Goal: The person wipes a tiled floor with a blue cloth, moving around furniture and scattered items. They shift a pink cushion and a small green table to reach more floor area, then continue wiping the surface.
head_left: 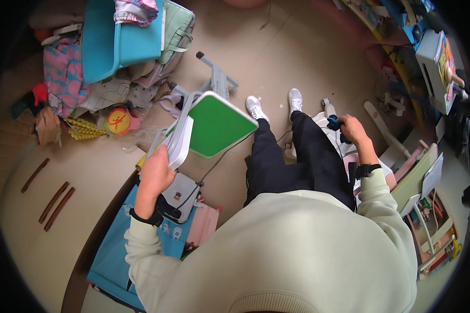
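Note:
My left hand (158,169) is closed on the white edge piece (181,145) of a small folding board stand. Its green board (220,125) with a white rim lies tilted in front of me, and its grey legs (219,81) stick out beyond. My right hand (354,130) is closed around a small dark blue item (335,123) beside my right leg; its kind is too small to tell. Both wrists carry black bands, and a thin black cord (219,159) runs from near the left one across the board's near side.
To the left, a blue bin (138,47) stands among clothes and soft toys. A blue case (120,250) and a grey box (181,195) lie beside my left arm. Shelves with books (436,70) and a pale green chair-like frame (415,180) stand at the right.

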Action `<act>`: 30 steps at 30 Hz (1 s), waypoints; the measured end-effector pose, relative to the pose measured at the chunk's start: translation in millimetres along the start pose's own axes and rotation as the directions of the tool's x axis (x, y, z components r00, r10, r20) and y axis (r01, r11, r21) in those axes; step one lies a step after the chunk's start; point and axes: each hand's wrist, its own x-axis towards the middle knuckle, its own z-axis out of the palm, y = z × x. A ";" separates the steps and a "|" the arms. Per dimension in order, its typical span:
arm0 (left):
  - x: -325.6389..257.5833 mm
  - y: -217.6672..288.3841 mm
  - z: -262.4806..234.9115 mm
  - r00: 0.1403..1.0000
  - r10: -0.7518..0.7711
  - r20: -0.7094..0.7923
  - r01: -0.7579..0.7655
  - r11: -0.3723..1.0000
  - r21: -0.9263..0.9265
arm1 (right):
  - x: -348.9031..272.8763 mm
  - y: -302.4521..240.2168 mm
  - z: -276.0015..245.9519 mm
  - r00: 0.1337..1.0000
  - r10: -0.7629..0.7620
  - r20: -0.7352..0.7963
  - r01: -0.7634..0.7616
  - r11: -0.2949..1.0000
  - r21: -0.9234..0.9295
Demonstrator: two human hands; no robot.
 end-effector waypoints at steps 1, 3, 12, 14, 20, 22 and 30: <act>2.0 10.1 -11.2 0.999 0.037 -0.037 -0.037 0.999 -0.007 | 0.2 3.1 1.5 1.000 0.009 0.001 -0.009 1.000 0.011; 16.4 22.4 -35.4 0.999 -0.010 -0.054 0.008 0.999 -0.031 | -0.8 10.2 4.6 0.999 -0.008 -0.036 0.011 0.995 0.102; 173.6 11.3 -120.4 0.999 0.035 -0.006 -0.032 0.832 -0.553 | -43.2 66.7 35.7 0.982 0.148 -0.116 -0.114 0.959 0.260; 207.9 15.8 -128.0 0.997 0.075 -0.034 -0.082 0.861 -0.501 | -58.4 78.4 47.8 0.970 0.211 -0.119 -0.170 0.943 0.285; 305.3 -12.6 -181.9 0.999 -0.020 0.043 0.041 0.820 -0.570 | -91.3 84.9 80.5 0.923 0.384 -0.039 -0.337 0.851 0.402; 348.6 -41.9 -194.3 0.997 -0.064 -0.033 0.031 0.790 -0.612 | -94.8 79.3 89.6 0.911 0.407 -0.064 -0.344 0.836 0.427; 508.1 -149.5 -226.5 0.967 -0.167 -0.190 -0.079 0.514 -0.854 | -93.5 48.5 137.0 0.891 0.440 -0.114 -0.330 0.799 0.503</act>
